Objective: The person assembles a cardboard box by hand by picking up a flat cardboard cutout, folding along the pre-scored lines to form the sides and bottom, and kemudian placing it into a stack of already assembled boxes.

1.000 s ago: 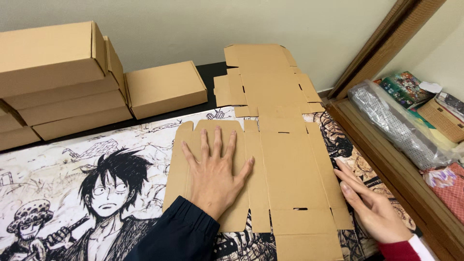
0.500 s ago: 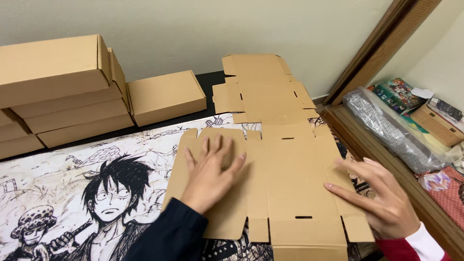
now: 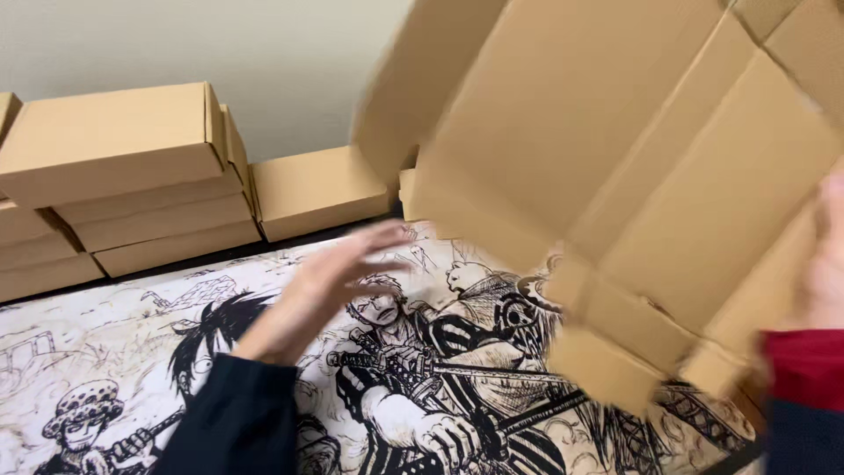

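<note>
step in hand, as i judge it: getting the flat blank (image 3: 633, 167) up off the mat (image 3: 176, 325) to work it into a box. the blank is in the air, tilted, filling the upper right of view, its lower flaps hanging over the mat's right side.

right hand (image 3: 822, 264): at the blank's right edge, blurred; it seems to carry the sheet, but i cannot tell how the fingers close on it. red cuff below it.

left hand (image 3: 330, 286): fingers spread and released, holding nothing, hovering over the mat just left of the blank's lower edge, apart from it.

next move calls for (judgement only) the left hand to meet the near edge so both hands steady the sheet before any flap is bent along a crease.

counts: blanks in the air, one. made boxes (image 3: 114, 141) along the wall, at least six visible (the stack runs off the left edge). mats, one.
</note>
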